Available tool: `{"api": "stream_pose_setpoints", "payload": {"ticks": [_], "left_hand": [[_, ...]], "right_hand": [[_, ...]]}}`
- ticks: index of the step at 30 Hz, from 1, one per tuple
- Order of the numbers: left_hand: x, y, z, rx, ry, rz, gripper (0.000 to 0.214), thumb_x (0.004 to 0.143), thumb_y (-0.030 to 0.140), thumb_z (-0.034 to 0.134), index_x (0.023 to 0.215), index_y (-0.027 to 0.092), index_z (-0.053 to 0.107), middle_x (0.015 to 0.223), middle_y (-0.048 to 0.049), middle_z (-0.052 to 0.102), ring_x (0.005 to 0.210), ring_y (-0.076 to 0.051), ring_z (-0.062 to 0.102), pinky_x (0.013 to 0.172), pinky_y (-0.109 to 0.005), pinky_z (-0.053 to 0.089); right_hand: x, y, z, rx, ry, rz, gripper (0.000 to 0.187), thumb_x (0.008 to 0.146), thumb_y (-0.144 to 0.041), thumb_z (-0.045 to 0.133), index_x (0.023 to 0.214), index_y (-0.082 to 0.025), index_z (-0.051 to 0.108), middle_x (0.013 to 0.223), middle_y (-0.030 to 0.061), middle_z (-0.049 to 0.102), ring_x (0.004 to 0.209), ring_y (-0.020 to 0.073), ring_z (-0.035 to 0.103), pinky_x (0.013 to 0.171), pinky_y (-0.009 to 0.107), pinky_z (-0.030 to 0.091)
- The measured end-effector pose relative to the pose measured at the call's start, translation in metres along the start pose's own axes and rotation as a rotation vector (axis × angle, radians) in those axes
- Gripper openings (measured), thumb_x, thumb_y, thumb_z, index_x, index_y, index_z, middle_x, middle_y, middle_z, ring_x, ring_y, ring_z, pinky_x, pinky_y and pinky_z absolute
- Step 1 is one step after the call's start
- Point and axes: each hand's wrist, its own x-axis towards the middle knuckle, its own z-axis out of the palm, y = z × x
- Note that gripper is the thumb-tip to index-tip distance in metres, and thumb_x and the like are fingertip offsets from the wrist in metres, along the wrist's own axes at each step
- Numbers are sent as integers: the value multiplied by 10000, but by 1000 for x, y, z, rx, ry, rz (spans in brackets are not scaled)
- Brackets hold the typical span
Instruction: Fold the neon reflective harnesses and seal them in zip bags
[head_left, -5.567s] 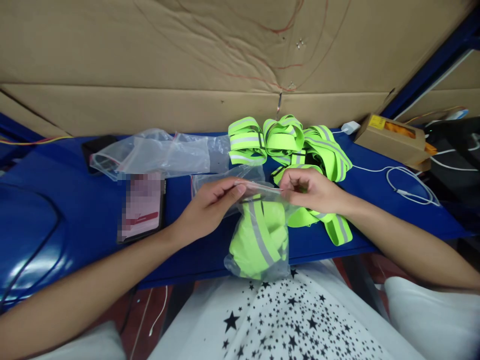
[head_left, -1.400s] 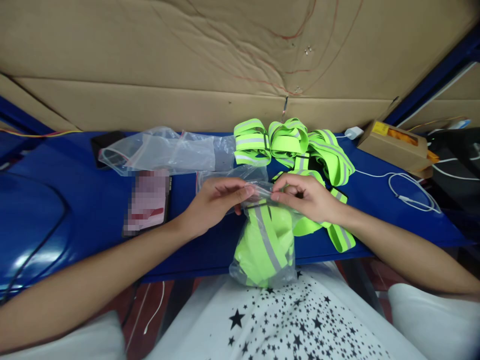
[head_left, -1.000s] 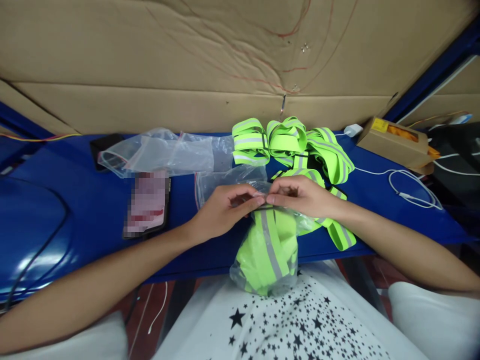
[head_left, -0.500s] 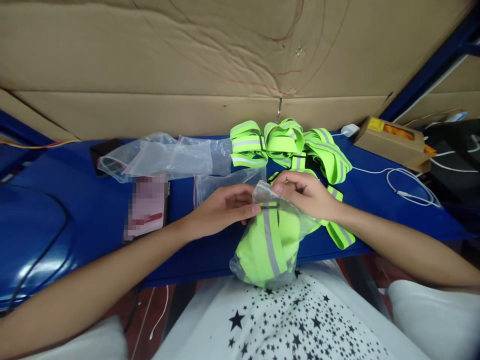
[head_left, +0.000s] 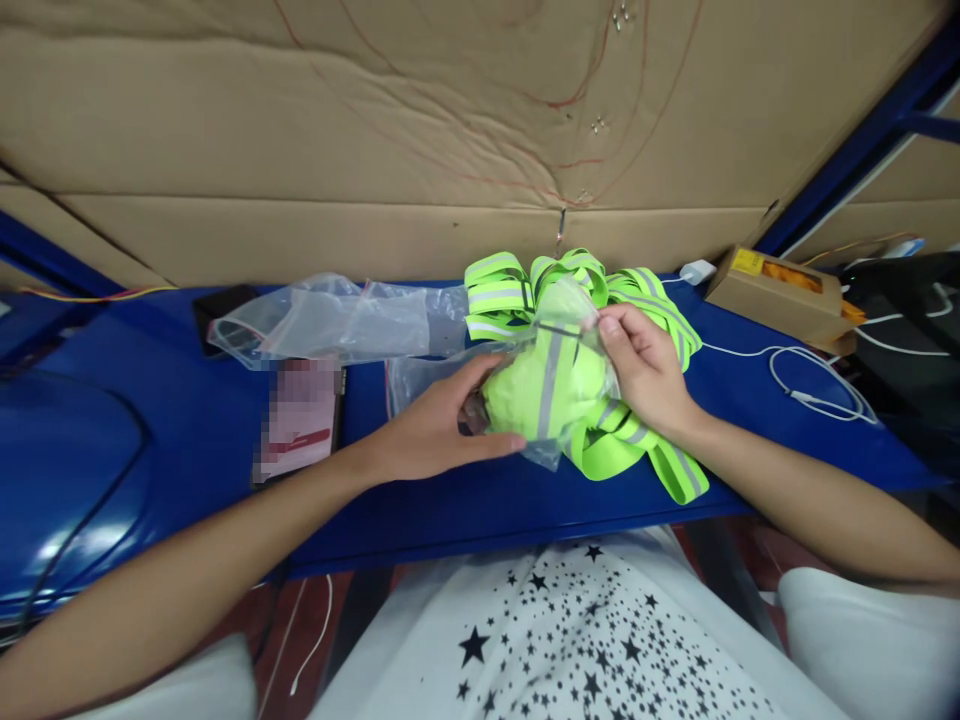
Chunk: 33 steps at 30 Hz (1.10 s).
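A clear plastic bag stuffed with a neon yellow reflective strap sits lifted over the blue table. My left hand cups the bag from below and the left, fingers wrapped round it. My right hand pinches the bag's upper right edge. Loose neon yellow reflective straps lie in a pile just behind and under my right hand.
Empty clear bags lie at the back left of the table. A phone rests left of my left hand. A cardboard box and a white cable are at the right. Cardboard walls the back.
The bag hung below my fingers at the table's front edge; now it is raised and turned over the table, my left hand under it and my right at its top edge.
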Motion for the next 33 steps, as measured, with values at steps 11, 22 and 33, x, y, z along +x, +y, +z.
{"api": "stream_pose_setpoints", "payload": {"ticks": [11,22,33], "left_hand": [[22,4,-47,12,659,85,631,742,427,851,1286,244,589,1158,-76,653,703,-128,583,528,-223,476],[39,-15,-94,-85,866,7,637,770,519,798,1253,223,506,906,-24,639,566,-135,598,485,-270,396],[-2,-22,-203,156,1050,77,262,1032,345,286,885,175,420,671,93,406,857,-59,533,673,-285,237]], "right_hand": [[12,12,-23,-363,-90,-209,252,1078,-358,459,1182,-211,635,903,39,700,816,165,667,771,303,525],[-10,0,-8,-493,-391,-555,226,1037,-164,468,1168,-176,652,1045,83,756,925,203,714,831,379,575],[-11,10,-5,-506,-439,-560,209,1032,-178,494,1140,-188,674,1075,84,759,957,226,727,854,412,585]]}}
